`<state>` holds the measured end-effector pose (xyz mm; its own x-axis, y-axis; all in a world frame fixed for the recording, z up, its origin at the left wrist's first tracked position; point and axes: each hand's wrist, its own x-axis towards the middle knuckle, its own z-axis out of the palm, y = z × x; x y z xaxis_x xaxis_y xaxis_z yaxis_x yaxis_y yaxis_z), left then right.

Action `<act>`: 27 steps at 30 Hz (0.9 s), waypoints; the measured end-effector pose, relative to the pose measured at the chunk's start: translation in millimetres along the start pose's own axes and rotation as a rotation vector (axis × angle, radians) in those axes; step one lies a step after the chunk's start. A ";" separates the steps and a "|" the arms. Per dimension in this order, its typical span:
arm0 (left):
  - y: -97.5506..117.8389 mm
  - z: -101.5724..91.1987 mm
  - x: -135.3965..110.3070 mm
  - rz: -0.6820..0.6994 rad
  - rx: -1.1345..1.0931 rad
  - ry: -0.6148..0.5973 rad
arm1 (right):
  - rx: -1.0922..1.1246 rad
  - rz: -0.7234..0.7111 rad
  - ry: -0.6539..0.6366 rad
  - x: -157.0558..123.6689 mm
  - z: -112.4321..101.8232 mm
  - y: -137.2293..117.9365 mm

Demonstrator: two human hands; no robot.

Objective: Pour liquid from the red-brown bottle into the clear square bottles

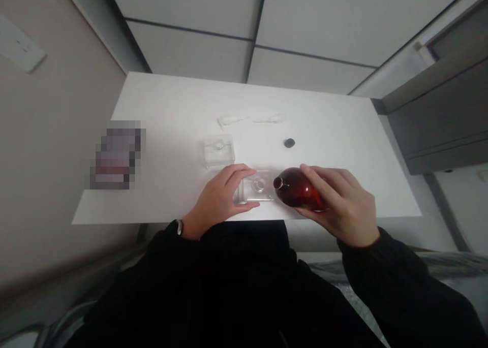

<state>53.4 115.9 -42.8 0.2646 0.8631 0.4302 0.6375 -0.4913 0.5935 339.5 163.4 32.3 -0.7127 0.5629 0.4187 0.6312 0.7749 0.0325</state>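
Black sleeves (236,282) fill the bottom of the view. Right hand (341,206) closed around the body of a dark red glass bottle (297,189), long axis near level, neck pointing left. Neck sits just beside a clear square glass bottle (256,188), which the left hand (217,201) holds in a wide grip from the left. Second clear square bottle (218,152) lies beyond the left hand; black cap (289,143) beyond the red bottle.

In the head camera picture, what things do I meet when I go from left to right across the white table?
Blurred object → far square glass bottle → near square glass bottle → dark red glass bottle
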 end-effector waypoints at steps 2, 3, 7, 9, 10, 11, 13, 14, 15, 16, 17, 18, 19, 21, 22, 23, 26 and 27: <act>0.4 0.1 0.2 -0.013 -0.011 -0.004 | -0.016 -0.014 -0.010 2.3 -1.7 3.2; 0.6 0.0 0.2 -0.023 -0.013 -0.010 | -0.022 -0.026 -0.019 3.2 -2.5 4.6; 0.3 -0.4 0.3 -0.056 -0.005 -0.034 | -0.031 -0.045 -0.039 6.5 -4.8 6.6; 0.2 -0.7 0.2 -0.056 -0.004 -0.037 | -0.035 -0.043 -0.034 8.4 -5.4 5.9; 0.2 -0.8 0.1 -0.052 -0.005 -0.035 | -0.039 -0.051 -0.034 9.4 -5.5 5.4; 0.2 -1.0 0.0 -0.050 -0.003 -0.033 | -0.044 -0.061 -0.036 10.5 -5.7 5.1; 0.3 -1.4 0.1 -0.043 0.006 -0.025 | -0.057 -0.077 -0.046 12.5 -5.9 4.9; 0.3 -1.6 0.2 -0.040 0.015 -0.022 | -0.063 -0.085 -0.053 13.4 -6.0 5.0; 0.2 -1.7 0.4 -0.035 0.025 -0.020 | -0.068 -0.092 -0.059 14.1 -6.2 5.2; 0.1 -1.7 0.7 -0.029 0.034 -0.017 | -0.072 -0.099 -0.064 14.8 -6.3 5.5; 0.0 -1.6 1.0 -0.017 0.042 -0.011 | -0.073 -0.105 -0.068 15.3 -6.4 5.8; -0.2 -1.5 1.3 -0.005 0.048 -0.005 | -0.074 -0.113 -0.072 15.8 -6.6 6.1; -0.5 -1.1 1.5 0.006 0.052 0.001 | -0.077 -0.120 -0.074 16.3 -6.6 6.4; -1.1 -0.2 1.7 0.032 0.059 0.024 | -0.080 -0.134 -0.083 17.5 -6.8 7.0; -1.5 0.4 1.7 0.041 0.062 0.033 | -0.080 -0.137 -0.084 18.2 -6.9 7.2; -1.8 0.8 1.7 0.049 0.063 0.040 | -0.081 -0.137 -0.084 18.9 -7.1 7.5; -2.3 1.1 1.8 0.058 0.063 0.044 | -0.088 -0.143 -0.084 20.6 -8.2 8.5; -2.2 0.8 1.9 0.054 0.063 0.039 | -0.094 -0.151 -0.085 20.9 -8.7 8.9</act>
<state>53.1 118.8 -43.8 0.2724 0.8298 0.4871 0.6674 -0.5276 0.5255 332.9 179.5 49.2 -0.8220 0.4677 0.3250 0.5383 0.8242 0.1755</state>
